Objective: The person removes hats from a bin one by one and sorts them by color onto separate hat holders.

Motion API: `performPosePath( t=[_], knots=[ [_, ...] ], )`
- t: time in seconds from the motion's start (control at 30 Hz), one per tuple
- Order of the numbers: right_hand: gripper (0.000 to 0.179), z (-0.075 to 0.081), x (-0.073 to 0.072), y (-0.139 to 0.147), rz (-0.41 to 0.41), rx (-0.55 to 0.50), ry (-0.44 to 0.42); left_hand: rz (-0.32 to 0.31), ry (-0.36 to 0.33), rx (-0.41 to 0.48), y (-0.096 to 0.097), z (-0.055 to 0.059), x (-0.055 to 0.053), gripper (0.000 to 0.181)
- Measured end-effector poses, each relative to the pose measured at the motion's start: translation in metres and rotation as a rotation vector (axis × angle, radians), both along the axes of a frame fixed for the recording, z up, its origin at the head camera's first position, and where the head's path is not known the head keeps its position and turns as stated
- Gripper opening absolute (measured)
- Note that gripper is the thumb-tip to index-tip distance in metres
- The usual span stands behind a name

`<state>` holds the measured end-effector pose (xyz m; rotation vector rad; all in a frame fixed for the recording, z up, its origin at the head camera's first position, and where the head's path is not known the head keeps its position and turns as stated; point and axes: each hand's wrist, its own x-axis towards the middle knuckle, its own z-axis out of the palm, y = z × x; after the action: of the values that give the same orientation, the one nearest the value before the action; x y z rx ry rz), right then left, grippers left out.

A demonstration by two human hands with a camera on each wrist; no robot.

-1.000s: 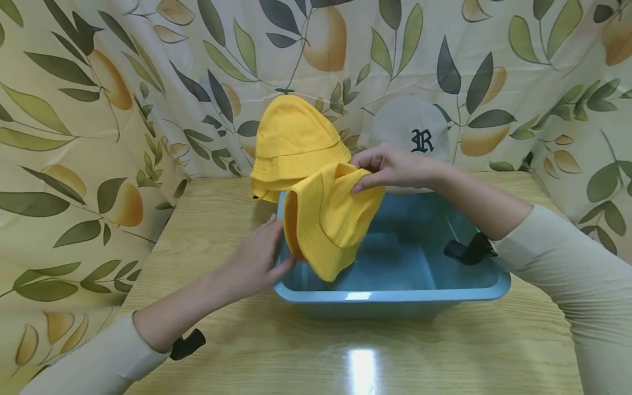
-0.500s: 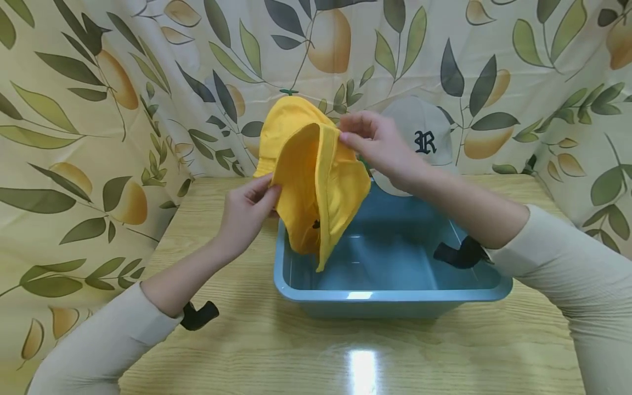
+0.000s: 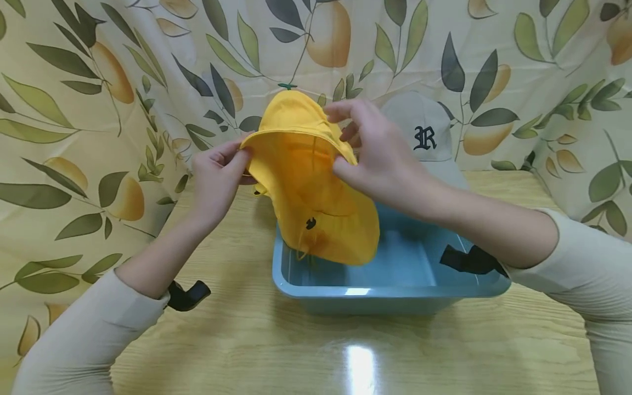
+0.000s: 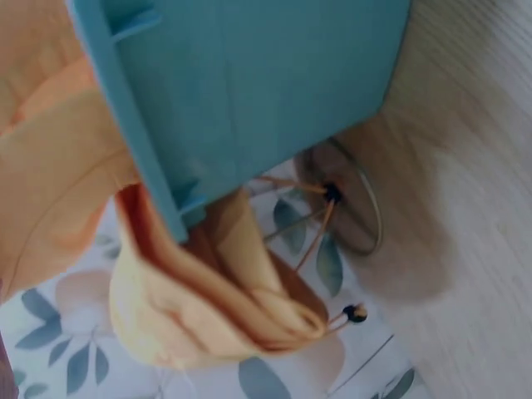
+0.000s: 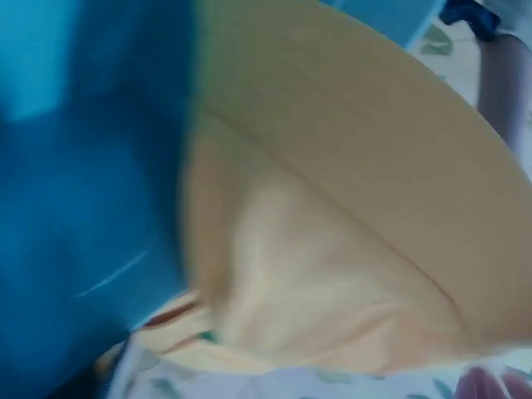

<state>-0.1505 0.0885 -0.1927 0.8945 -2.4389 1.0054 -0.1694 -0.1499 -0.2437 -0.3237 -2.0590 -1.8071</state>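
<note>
A yellow bucket hat (image 3: pixel 316 186) is held up over the left end of the blue plastic bin (image 3: pixel 355 292), its inside facing me. A chin cord with a dark toggle (image 3: pixel 310 223) hangs inside it. My left hand (image 3: pixel 217 175) pinches the brim at the left. At the right side of the brim is my right hand (image 3: pixel 380 148), thumb at the inner face and fingers curled over the outer side. The right wrist view shows the hat's outside (image 5: pixel 332 249) close up. Directly behind stands another yellow hat (image 3: pixel 291 109) with a green sprout on top, partly hidden.
A grey cap (image 3: pixel 417 123) with a dark letter R stands behind the bin at right, partly covered by my right arm. Wooden table (image 3: pixel 237 340) lies under everything. A wire ring (image 4: pixel 376 199) shows beside the bin. Fruit-patterned cloth (image 3: pixel 207 33) hangs around the back and sides.
The held hat has been lifted and turned so its opening faces me. My left hand has risen from the bin's rim and taken the brim; my right hand has shifted along the brim.
</note>
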Motion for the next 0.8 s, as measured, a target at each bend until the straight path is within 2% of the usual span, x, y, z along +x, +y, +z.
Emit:
performPosePath(
  t=[0.13, 0.23, 0.33, 0.43, 0.5, 0.57, 0.7, 0.8],
  knots=[
    [0.028, -0.009, -0.003, 0.017, 0.011, 0.062, 0.088, 0.026, 0.07, 0.007, -0.01, 0.005, 0.004, 0.027],
    [0.018, -0.014, -0.007, 0.029, 0.017, 0.107, 0.173, 0.019, 0.096, -0.009, -0.018, 0.007, 0.01, 0.027],
    [0.013, -0.017, -0.01, 0.038, -0.012, 0.18, 0.209, 0.009, 0.106, -0.021, -0.028, 0.009, 0.017, 0.025],
    [0.01, -0.019, -0.015, 0.046, -0.062, 0.269, 0.24, 0.061, 0.129, -0.078, -0.038, 0.011, 0.025, 0.023],
    [0.01, -0.019, -0.018, 0.051, -0.099, 0.32, 0.263, 0.118, 0.146, -0.163, -0.044, 0.013, 0.03, 0.022],
    [0.01, -0.019, -0.022, 0.058, -0.119, 0.353, 0.326, 0.164, 0.189, -0.29, -0.048, 0.014, 0.033, 0.02],
    [0.013, -0.014, -0.029, 0.068, -0.124, 0.385, 0.483, 0.189, 0.339, -0.593, -0.053, 0.021, 0.034, 0.015],
    [0.014, -0.009, -0.036, 0.068, -0.119, 0.391, 0.579, 0.197, 0.436, -0.74, -0.057, 0.028, 0.036, 0.012]
  ],
)
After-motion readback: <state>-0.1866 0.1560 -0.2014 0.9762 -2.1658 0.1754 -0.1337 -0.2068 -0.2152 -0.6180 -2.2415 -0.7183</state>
